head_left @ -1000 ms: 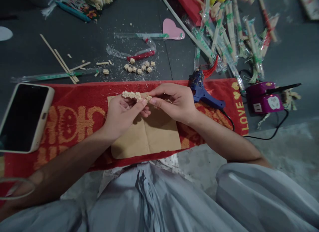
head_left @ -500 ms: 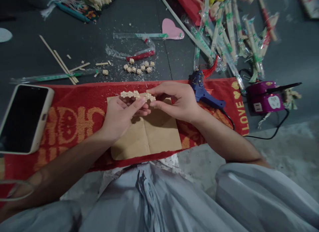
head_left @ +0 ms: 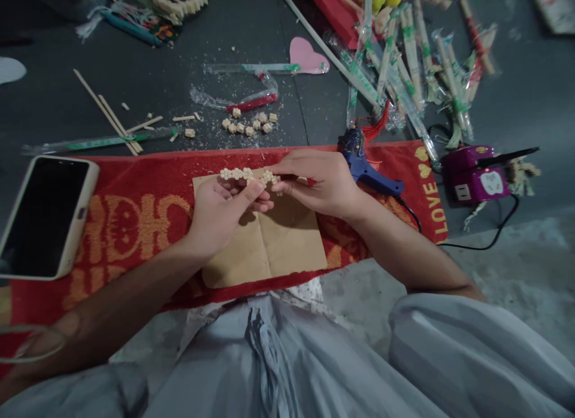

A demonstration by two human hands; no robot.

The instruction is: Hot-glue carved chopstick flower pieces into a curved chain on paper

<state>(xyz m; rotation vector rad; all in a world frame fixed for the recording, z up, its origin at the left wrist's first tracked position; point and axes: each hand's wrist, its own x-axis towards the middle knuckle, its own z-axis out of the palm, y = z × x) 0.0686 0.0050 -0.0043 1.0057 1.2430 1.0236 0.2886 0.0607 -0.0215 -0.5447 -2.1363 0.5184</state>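
A chain of small pale wooden flower-shaped pieces (head_left: 236,174) is held between both hands, above a sheet of brown cardboard (head_left: 265,250). My left hand (head_left: 224,211) is closed on the chain's left and middle part, thumb on top. My right hand (head_left: 317,181) pinches its right end between thumb and fingers; the fingertips hide some of that end. Just right of my right hand, a blue glue gun (head_left: 372,175) lies on the red towel (head_left: 144,172).
Loose wooden pieces (head_left: 249,129) and crumbs lie beyond the towel, with thin sticks (head_left: 103,112) to their left. A phone (head_left: 45,217) rests at left. Wrapped sticks (head_left: 408,52) and a pink heart (head_left: 308,55) are farther back; a purple box (head_left: 476,175) with a cord stands at right.
Both hands keep their grip on the chain, which has tilted slightly, with its right end shifting a little between the right fingers. The view has moved slightly.
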